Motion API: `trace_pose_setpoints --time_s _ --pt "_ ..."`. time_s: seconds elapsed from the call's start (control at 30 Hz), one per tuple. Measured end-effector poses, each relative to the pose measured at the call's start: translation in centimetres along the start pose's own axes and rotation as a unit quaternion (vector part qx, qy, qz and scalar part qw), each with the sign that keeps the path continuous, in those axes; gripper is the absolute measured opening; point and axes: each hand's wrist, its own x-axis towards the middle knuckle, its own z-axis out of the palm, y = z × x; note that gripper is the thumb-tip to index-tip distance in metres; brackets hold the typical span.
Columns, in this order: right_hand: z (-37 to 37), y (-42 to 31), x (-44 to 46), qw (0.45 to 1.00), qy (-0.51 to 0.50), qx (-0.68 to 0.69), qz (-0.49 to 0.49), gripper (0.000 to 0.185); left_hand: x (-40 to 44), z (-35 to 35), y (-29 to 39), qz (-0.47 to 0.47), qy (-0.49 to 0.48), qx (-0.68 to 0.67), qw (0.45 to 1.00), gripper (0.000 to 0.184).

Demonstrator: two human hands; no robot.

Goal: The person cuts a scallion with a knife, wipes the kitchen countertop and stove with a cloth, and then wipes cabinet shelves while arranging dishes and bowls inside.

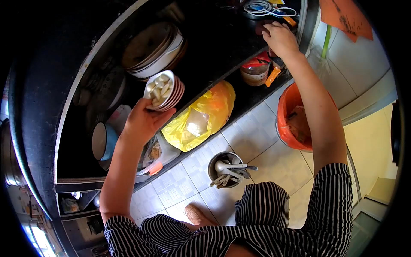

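1. The left hand (145, 122) grips a stack of white bowls with reddish-brown stripes (176, 93), thumb at the near rim; the stack is tilted, up and left of the shiny yellow plastic bag (201, 118), the landmark below.
2. Pale, smooth peeled cloves (158, 89), apparently garlic, lie in the top bowl.
3. The right hand (280, 39), fingers bent, reaches onto the black cabinet shelf (214, 49), up and right of the yellow bag. Its fingertips are at a dark reddish object (263, 27); whether they are closed on it I cannot tell.
4. Farther up and right of the bag, beyond the right hand, lies a loosely coiled white cable (258, 9).
5. Right of the bag are a clear jar with a red top (255, 76) and, just beside it, a small orange packet (272, 77); any print on them is too small to read.
6. Farther right of the bag, an orange-red plastic bucket (282, 118) stands partly behind the right forearm.
7. Below and right of the bag, a round metal pot (211, 170) of white-handled spoons stands on the pale tiled floor (252, 113).
8. Left of the bag, beyond the left forearm, is a light-blue bowl with a pale inside (110, 141).
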Motion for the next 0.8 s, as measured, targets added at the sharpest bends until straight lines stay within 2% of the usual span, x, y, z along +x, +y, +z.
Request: trace_pose_setpoints --time_s 0.13,0.23,0.33,0.43,0.5,0.57,0.63,0.7,0.73,0.77,0.8 --pt "0.5 0.0 0.0 1.000 -0.001 -0.007 -0.006 0.036 -0.8 -3.2 -0.4 0.016 0.008 -0.007 1.000 0.046" --pt "0.7 -0.8 -0.4 0.999 0.042 -0.010 0.015 0.034 -1.5 -4.2 -0.7 0.011 -0.016 -0.002 1.000 0.049" --pt "0.2 -2.4 0.0 0.996 0.038 -0.029 0.078 0.030 -3.7 -3.6 -1.3 0.004 0.006 0.014 1.000 0.058" --pt "-0.4 -3.2 1.0 0.994 -0.004 -0.049 0.101 0.033 -7.5 -4.1 -3.9 0.031 0.039 0.042 0.998 0.066" --pt "0.3 -3.2 1.2 0.994 0.022 -0.055 0.088 0.031 -9.2 -5.4 -6.5 0.051 0.003 0.053 0.997 0.068" --pt "-1.1 -4.7 0.5 0.998 -0.050 -0.020 0.037 0.029 -10.5 -5.8 -8.1 0.025 -0.009 0.045 0.999 0.062" --pt "-1.0 -5.9 -1.0 0.997 -0.052 0.029 -0.048 0.028 -10.9 -5.9 -9.7 -0.037 -0.018 0.093 0.995 0.055" --pt "-1.5 -5.6 -1.1 0.989 -0.054 0.052 -0.124 0.028 -11.4 -4.2 -10.1 -0.028 0.017 0.144 0.989 0.044" --pt "-1.8 -4.9 -0.6 0.991 -0.048 0.045 -0.120 0.027 -11.5 -4.1 -10.1 -0.024 0.009 0.170 0.985 0.037" --pt "-1.9 -4.1 0.2 0.992 -0.042 0.039 -0.114 0.027 -11.5 -3.7 -9.8 -0.022 0.009 0.176 0.984 0.037" --pt "-1.3 -3.4 1.4 0.995 -0.039 0.026 -0.087 0.026 -11.4 -3.3 -9.5 0.011 -0.006 0.223 0.975 0.033"
